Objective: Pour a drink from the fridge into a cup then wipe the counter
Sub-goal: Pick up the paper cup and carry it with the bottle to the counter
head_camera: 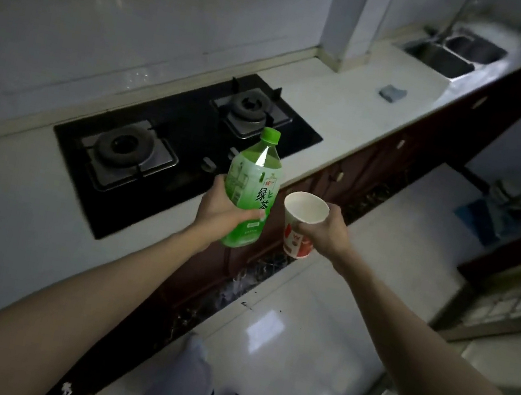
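Observation:
My left hand [220, 209] grips a green tea bottle [253, 178] around its lower half; the bottle stands nearly upright with its green cap on. Just to its right, my right hand [324, 231] holds a white paper cup [302, 218] with a red print, its mouth facing up and nothing visible inside. Both are held in the air above the counter's front edge, in front of the stove. A small grey-blue cloth [392, 92] lies on the white counter [341, 107] far to the right, near the sink.
A black two-burner gas stove [170, 150] is set into the counter right behind the bottle. A steel double sink [451, 53] with a tap lies at the far right end. Dark red cabinets run below the counter; a mop [509, 201] rests on the tiled floor.

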